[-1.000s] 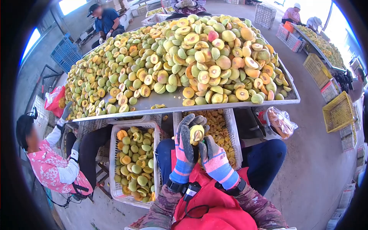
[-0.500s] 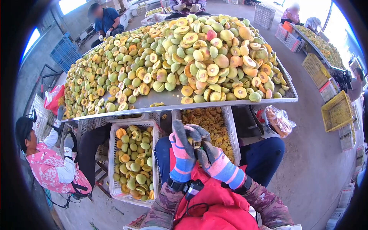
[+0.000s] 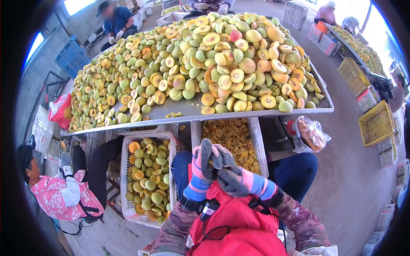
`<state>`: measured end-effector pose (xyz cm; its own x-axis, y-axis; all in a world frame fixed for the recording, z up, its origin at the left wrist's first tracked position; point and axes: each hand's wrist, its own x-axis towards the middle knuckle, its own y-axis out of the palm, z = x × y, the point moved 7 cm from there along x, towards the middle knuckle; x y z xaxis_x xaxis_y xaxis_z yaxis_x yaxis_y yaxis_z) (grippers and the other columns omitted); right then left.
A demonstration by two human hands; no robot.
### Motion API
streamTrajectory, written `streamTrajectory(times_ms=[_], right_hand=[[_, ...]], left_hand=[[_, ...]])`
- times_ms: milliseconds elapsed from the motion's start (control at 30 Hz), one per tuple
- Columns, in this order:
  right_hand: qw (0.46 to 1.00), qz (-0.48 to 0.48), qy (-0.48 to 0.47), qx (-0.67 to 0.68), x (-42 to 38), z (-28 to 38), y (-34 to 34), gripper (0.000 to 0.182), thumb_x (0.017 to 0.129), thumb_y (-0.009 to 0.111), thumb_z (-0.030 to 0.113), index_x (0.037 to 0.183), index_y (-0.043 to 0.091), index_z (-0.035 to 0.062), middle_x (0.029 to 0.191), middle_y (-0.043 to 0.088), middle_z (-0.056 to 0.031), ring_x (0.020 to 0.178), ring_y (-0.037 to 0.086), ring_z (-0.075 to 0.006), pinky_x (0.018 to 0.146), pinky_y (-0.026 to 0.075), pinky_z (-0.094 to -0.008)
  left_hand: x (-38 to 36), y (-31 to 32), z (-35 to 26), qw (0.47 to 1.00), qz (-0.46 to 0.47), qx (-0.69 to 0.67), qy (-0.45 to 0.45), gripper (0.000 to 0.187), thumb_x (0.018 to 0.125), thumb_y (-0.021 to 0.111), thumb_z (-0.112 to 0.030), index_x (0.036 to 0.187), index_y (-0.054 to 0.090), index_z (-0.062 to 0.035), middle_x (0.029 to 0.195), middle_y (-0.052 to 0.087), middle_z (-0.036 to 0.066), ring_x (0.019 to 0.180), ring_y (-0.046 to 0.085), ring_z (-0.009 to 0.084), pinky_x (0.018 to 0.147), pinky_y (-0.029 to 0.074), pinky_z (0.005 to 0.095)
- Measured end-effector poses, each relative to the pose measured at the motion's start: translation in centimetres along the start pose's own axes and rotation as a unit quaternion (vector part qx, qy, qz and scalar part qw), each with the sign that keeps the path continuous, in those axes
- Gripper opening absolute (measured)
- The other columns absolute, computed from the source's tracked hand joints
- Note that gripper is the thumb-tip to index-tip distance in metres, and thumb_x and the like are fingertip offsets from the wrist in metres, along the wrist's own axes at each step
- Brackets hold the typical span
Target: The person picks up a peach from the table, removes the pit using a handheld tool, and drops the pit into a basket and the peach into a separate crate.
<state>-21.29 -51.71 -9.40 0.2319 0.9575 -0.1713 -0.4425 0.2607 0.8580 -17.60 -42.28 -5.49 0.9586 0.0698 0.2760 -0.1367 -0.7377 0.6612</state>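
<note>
My left hand (image 3: 206, 164), in a pink and blue striped glove with grey-coated fingers, is closed in front of my red apron (image 3: 239, 226). A small yellowish sliver, apparently an apricot half (image 3: 211, 162), shows between its thumb and fingers. My right hand (image 3: 237, 180), gloved the same way, is closed against the left one; whatever it grips is hidden by its fingers. Both hands are above my lap, in front of a white crate of flattened apricot pieces (image 3: 230, 138). Beyond them, halved green-yellow apricots (image 3: 239, 64) are heaped on a metal-edged table (image 3: 179, 112).
A white crate (image 3: 124, 179) of apricot halves stands left of my knee. At the far left sits a co-worker (image 3: 55, 196) in a pink patterned top. Other people sit behind the table. A clear plastic bag (image 3: 312, 134) lies right, and yellow crates (image 3: 376, 123) stand farther off.
My hands have turned slightly and pressed closer, and the right has dropped a little; the fruit piece between them is now mostly covered. The co-worker at left has drawn a hand back from the table.
</note>
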Motion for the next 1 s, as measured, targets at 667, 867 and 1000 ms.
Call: streamTrajectory(times_ms=[667, 867, 1000], right_hand=[[0.536, -0.364, -0.192, -0.737, 0.9, 4.0, -2.3, 0.021, 0.084, 0.059, 0.019, 0.099, 0.052, 0.005, 0.085, 0.06, -0.0176, 0.068, 0.061, -0.0377, 0.055, 0.048, -0.0452], [0.573, -0.355, -0.129, -0.727, 5.9, 0.4, -4.3, 0.024, 0.083, 0.056, 0.023, 0.102, 0.05, 0.0088, 0.089, 0.06, -0.0187, 0.073, 0.061, -0.0393, 0.059, 0.048, -0.0474], [0.563, -0.327, -0.132, -0.748, 9.3, -3.2, -4.2, 0.027, 0.084, 0.053, 0.022, 0.108, 0.051, 0.0095, 0.09, 0.06, -0.0186, 0.076, 0.062, -0.0379, 0.061, 0.049, -0.0459]], left_hand=[[-4.6, -7.2, 3.4, 0.942, -0.274, 0.193, -0.032, 0.028, 0.095, 0.046, -0.022, 0.115, 0.054, -0.0025, 0.104, 0.061, 0.007, 0.091, 0.06, 0.0161, 0.08, 0.049, 0.0277], [-6.9, -11.9, 1.2, 0.918, -0.334, 0.211, -0.032, 0.027, 0.095, 0.048, -0.02, 0.112, 0.056, -0.0005, 0.104, 0.062, 0.007, 0.088, 0.06, 0.0159, 0.078, 0.05, 0.0275], [-10.4, -15.8, -0.6, 0.857, -0.439, 0.268, -0.021, 0.028, 0.094, 0.051, -0.021, 0.11, 0.056, 0.0013, 0.101, 0.063, 0.009, 0.089, 0.06, 0.0146, 0.077, 0.051, 0.027]])
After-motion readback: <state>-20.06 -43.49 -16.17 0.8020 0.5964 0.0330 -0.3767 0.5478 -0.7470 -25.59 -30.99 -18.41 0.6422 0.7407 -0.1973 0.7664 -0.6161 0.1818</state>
